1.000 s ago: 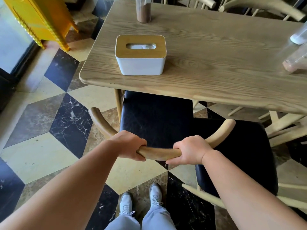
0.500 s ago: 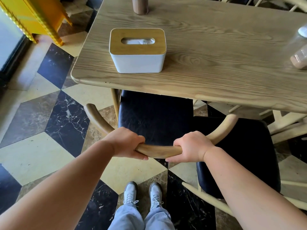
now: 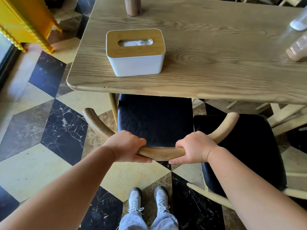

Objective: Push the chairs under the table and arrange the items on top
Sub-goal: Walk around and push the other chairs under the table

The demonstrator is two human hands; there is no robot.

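I see my left hand (image 3: 127, 147) and my right hand (image 3: 193, 147) both wrapped tight around the curved wooden back of the chair (image 3: 155, 119). The hands are apart, with a bit of the bar showing between them. Past my hands, the black seat goes partly under the table (image 3: 216, 52). A white tissue box (image 3: 135, 53) sits on the table, beyond my left hand. Another chair (image 3: 245, 146) stands just beside my right hand, still out from the table.

Pale grained wood table (image 3: 216, 52), white tissue box (image 3: 136, 63) with tan lid, black chair seat (image 3: 154, 118), black-and-cream checkered floor (image 3: 54, 127)
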